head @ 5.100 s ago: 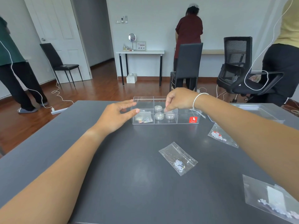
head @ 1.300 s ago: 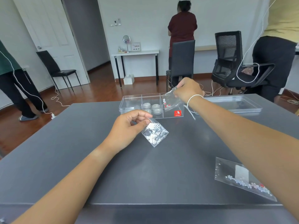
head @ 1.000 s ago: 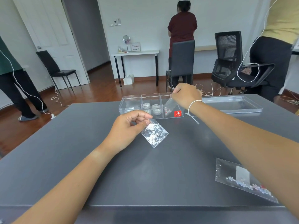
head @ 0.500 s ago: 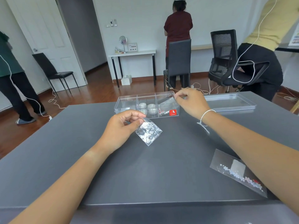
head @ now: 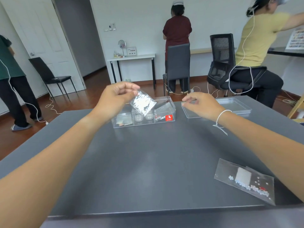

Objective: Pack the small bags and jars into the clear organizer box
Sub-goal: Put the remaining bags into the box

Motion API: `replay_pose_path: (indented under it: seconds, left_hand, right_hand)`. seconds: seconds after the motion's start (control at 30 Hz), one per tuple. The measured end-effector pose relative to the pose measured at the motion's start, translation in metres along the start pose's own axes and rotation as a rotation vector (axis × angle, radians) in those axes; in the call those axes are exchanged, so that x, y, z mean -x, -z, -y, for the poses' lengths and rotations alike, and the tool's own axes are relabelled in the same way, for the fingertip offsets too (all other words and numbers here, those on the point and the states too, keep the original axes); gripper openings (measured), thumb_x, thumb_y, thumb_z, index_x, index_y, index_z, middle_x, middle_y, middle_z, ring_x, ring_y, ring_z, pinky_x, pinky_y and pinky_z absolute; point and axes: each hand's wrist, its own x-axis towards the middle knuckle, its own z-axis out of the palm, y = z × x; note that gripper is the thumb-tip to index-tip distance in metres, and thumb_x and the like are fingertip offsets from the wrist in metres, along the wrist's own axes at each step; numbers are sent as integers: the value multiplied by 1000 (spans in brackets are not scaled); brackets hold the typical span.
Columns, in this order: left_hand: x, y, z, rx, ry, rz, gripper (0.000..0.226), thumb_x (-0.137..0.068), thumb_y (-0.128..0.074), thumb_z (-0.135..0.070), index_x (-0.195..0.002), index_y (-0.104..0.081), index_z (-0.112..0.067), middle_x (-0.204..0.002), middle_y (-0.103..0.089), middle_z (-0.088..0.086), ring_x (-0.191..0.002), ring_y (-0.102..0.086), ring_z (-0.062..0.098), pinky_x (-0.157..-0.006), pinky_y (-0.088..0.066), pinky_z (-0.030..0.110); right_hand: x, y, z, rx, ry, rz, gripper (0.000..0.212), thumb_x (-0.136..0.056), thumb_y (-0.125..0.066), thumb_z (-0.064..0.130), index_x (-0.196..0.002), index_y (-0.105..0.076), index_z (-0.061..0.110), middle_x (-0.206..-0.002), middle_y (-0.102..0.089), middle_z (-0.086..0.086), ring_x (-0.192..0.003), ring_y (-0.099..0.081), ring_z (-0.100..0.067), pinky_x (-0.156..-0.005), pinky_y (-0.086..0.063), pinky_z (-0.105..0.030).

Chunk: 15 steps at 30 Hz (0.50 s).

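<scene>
The clear organizer box [head: 171, 105] with a red label stands at the table's far side. Its middle compartment holds small jars [head: 148, 116], its right one a bag of red and white beads [head: 159, 117], its left one a small bag [head: 123, 122]. My left hand [head: 115, 100] pinches a small clear bag of white beads [head: 142, 104] by its corner, hanging above the box's middle. My right hand [head: 201, 105] hovers right of the box, fingers loosely curled, holding nothing. Another bag of beads [head: 246, 180] lies flat at the near right.
The clear lid [head: 236, 105] lies right of the box, partly behind my right hand. The dark grey table [head: 148, 162] ends near the bottom of the view. Beyond it stand chairs, a white side table, and three people with cables on the floor.
My left hand lifted the white-bead bag up and forward over the box. My right hand let go of the red-bead bag in the right compartment and drew back to the right.
</scene>
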Motion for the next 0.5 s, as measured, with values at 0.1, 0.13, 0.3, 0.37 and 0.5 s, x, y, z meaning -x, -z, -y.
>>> replay_pose_path:
  seconds: [0.1, 0.13, 0.3, 0.37, 0.5]
  left_hand:
    - [-23, -8, -6, -42, 0, 12, 14, -83, -62, -12, -84, -66, -26, -74, -64, -7, -52, -54, -11, -50, -37, 2]
    - [-31, -12, -8, -60, -2, 18, 13, -83, -62, -13, -85, -66, -25, -73, -64, -7, -51, -53, -10, -50, -37, 3]
    - [-58, -33, -9, -151, 23, 89, 14, -84, -59, -9, -92, -66, -17, -71, -65, -10, -47, -51, -5, -49, -38, 6]
    - [-64, -41, -10, -190, 40, 127, 14, -85, -57, -8, -91, -65, -18, -73, -66, -6, -40, -44, -3, -41, -32, 8]
    - [-71, -52, -2, -277, 81, 186, 19, -86, -53, -5, -100, -64, -9, -87, -69, 9, -28, -37, -1, -33, -28, 8]
  right_hand:
    - [10, 8, -16, 119, 7, 39, 20, -81, -63, 32, -97, -66, 21, -98, -64, 2, -81, -55, -8, -84, -40, -28]
    - [14, 11, -21, 149, 1, 41, 21, -81, -63, 31, -99, -66, 20, -102, -66, 0, -91, -58, -15, -90, -42, -32]
    - [27, 19, -40, 288, -18, 81, 24, -83, -60, 30, -104, -65, 20, -113, -66, -3, -111, -53, -24, -101, -38, -40]
    - [29, 20, -43, 328, -10, 77, 21, -84, -59, 27, -103, -65, 20, -115, -65, -3, -112, -51, -25, -100, -36, -38]
    - [29, 19, -46, 337, 3, 47, 16, -85, -58, 20, -98, -67, 19, -110, -67, -2, -109, -53, -24, -94, -36, -35]
